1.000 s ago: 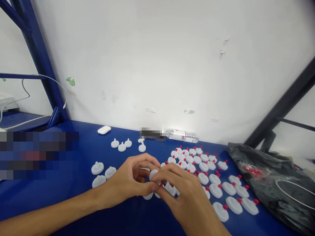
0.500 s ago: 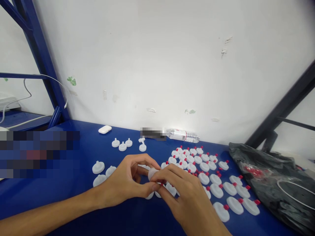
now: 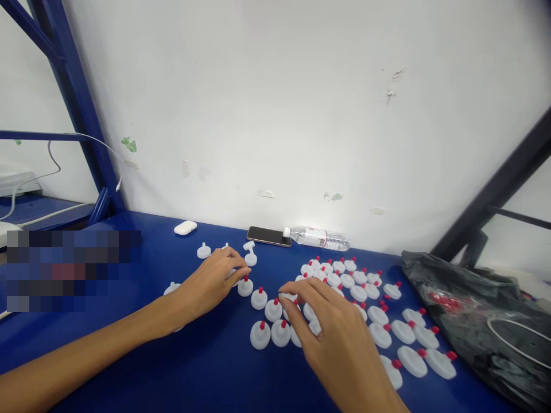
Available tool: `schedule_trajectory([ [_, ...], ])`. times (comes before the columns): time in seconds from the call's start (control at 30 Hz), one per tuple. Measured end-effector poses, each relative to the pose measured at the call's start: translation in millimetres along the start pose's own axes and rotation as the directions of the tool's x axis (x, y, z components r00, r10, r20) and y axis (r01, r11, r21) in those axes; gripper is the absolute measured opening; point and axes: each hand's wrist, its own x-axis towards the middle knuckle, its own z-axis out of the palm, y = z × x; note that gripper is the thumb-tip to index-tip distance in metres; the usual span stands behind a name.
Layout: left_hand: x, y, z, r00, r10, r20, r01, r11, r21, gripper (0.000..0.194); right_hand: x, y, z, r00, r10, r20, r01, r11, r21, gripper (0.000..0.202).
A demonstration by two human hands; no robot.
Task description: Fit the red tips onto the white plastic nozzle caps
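Two hands part over a blue desk point(image 3: 193, 381): the left hand point(image 3: 206, 287), which a second ago met the right around one pale round piece, now reaches toward the far edge. Its fingers curl over the plain white caps point(image 3: 204, 252) on the desk's left half; whether they grip one cannot be told. The right hand point(image 3: 333, 324) hangs lower, thumb and forefinger bent toward each other above the red-tipped caps point(image 3: 260, 336); any pinch there is also unclear. The shared hold is over, which suggests one piece is finished with and the work has split between two sides. The red-tipped caps spread from the middle toward the right edge, far outnumbering the plain ones in sight. Beyond, a phone point(image 3: 269, 236) and a clear bottle point(image 3: 316, 237) lie along the far edge, a white case point(image 3: 185, 228) to their left. A black bag point(image 3: 424, 272) slumps at the right edge, a packet of red pieces point(image 3: 447, 301) on it.
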Motion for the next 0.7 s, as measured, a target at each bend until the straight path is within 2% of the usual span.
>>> schedule_trajectory([
  [0.2, -1, -2, -0.3, 0.999, -0.013, 0.049, 0.005, 0.989, 0.15, 0.035, 1, 0, -1, 1.0, 0.002, 0.021, -0.002, 1.0, 0.003, 0.017],
  [0.37, 2, 3, -15.4, 0.996, -0.078, 0.045, 0.059, 0.947, 0.317, 0.029, 0, 0, 0, 1.0, -0.001, 0.005, 0.001, 1.0, -0.024, 0.017],
  [0.57, 1, 14, -39.9, 0.972, -0.23, 0.057, 0.152, 0.79, 0.594, 0.036, 0, 1, 0, 0.999, 0.036, 0.002, -0.036, 0.998, -0.051, 0.017],
  [0.7, -16, 26, -37.7, 0.957, -0.275, 0.092, 0.135, 0.703, 0.698, 0.029, 1, 11, 0, 0.994, 0.077, -0.078, -0.088, 0.985, -0.149, 0.018],
])
